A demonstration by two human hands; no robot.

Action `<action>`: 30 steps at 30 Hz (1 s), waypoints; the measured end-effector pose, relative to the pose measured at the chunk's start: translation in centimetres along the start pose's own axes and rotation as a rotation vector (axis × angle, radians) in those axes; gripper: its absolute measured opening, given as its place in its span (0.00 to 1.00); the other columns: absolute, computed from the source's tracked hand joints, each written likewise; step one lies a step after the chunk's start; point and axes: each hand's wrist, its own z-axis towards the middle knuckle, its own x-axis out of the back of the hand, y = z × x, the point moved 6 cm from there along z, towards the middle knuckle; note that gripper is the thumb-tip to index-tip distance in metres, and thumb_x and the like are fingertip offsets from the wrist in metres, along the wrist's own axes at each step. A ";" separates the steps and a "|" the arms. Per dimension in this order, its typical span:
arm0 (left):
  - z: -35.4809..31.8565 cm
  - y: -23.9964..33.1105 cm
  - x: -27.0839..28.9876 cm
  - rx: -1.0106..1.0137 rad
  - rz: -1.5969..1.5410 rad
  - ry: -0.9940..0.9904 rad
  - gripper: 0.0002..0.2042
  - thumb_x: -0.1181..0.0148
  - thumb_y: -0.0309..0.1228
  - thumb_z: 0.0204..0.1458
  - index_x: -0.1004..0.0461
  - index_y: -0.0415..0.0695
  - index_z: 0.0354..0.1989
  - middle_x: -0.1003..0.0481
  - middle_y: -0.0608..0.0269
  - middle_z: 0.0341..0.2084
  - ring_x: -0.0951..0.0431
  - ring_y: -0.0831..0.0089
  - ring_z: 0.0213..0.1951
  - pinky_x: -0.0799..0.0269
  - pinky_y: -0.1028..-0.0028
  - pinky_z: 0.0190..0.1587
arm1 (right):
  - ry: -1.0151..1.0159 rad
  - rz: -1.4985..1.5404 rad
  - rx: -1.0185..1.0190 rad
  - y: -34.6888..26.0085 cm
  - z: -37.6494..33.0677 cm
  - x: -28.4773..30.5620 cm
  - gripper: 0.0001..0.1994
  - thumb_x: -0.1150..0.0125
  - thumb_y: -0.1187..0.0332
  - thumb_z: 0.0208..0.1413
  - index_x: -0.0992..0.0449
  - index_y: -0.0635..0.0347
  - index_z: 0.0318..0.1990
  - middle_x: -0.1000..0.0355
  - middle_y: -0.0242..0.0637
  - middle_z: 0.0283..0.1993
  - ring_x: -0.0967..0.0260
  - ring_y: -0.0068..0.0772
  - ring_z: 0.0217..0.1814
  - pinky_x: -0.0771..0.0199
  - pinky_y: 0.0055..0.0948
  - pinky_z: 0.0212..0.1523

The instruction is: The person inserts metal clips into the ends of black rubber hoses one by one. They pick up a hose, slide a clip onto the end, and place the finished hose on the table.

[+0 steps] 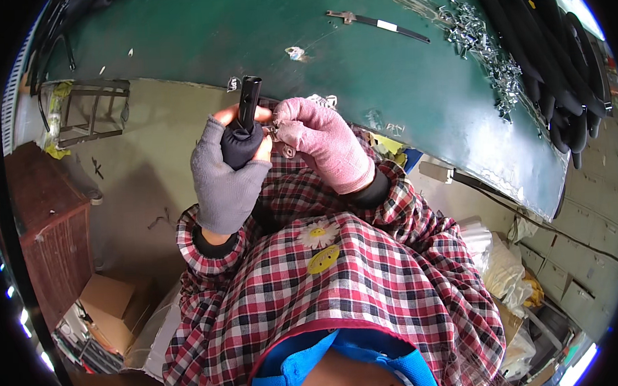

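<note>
Green worktop (261, 36): broad, scuffed, painted surface. Far right, a stack of black padded pieces (559, 78), finished by the look of them; beside it a heap of small bright metal clips (482, 54); one flat black strip (377, 23) lying apart.

Left hand (227, 176), grey fingerless knit glove: wrapped around a black padded grip with rigid black bar (249, 106) standing upright, held above the lap.

Right hand (324, 147), pink knit glove: fingertips pinching a small metal clip (273, 131) against the grip; fitting seems underway, not complete.

Small metal clip (273, 131) — mostly hidden between gloved fingers (289, 125)
</note>
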 end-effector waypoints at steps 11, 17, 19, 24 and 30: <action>-1.1 -1.2 0.4 -0.044 0.116 0.078 0.16 0.33 0.20 0.49 0.26 0.39 0.47 0.20 0.58 0.34 0.17 0.71 0.38 0.23 0.72 0.44 | -0.097 0.163 -0.201 5.2 0.8 0.5 0.28 0.42 0.43 0.64 0.28 0.59 0.58 0.27 0.30 0.51 0.30 0.27 0.53 0.29 0.31 0.57; -1.3 -1.8 0.7 -0.107 0.121 0.030 0.18 0.32 0.21 0.47 0.27 0.40 0.48 0.20 0.58 0.34 0.17 0.68 0.38 0.23 0.70 0.44 | -0.012 0.458 -0.257 5.5 0.1 -1.1 0.16 0.37 0.50 0.62 0.25 0.52 0.44 0.27 0.28 0.49 0.31 0.28 0.52 0.33 0.33 0.60; -1.4 -2.1 0.7 -0.119 0.121 0.024 0.19 0.32 0.21 0.47 0.27 0.40 0.48 0.19 0.58 0.35 0.17 0.69 0.38 0.23 0.70 0.44 | -0.021 0.464 -0.250 4.8 -0.1 -1.6 0.16 0.35 0.52 0.61 0.25 0.54 0.44 0.26 0.29 0.47 0.30 0.28 0.51 0.33 0.32 0.59; -1.1 -2.7 0.6 -0.104 0.091 0.049 0.20 0.31 0.21 0.47 0.26 0.40 0.51 0.20 0.60 0.36 0.18 0.72 0.36 0.23 0.71 0.44 | 0.192 0.254 -0.072 3.8 -0.3 -1.7 0.16 0.35 0.58 0.62 0.22 0.62 0.47 0.24 0.31 0.48 0.30 0.25 0.50 0.32 0.30 0.57; -1.4 -3.0 -0.2 -0.117 -0.036 0.042 0.21 0.28 0.24 0.51 0.26 0.36 0.53 0.21 0.62 0.35 0.22 0.78 0.34 0.23 0.75 0.39 | 0.333 -0.080 0.326 -2.5 -0.8 -0.8 0.17 0.36 0.64 0.61 0.22 0.68 0.51 0.23 0.35 0.51 0.30 0.21 0.49 0.31 0.25 0.56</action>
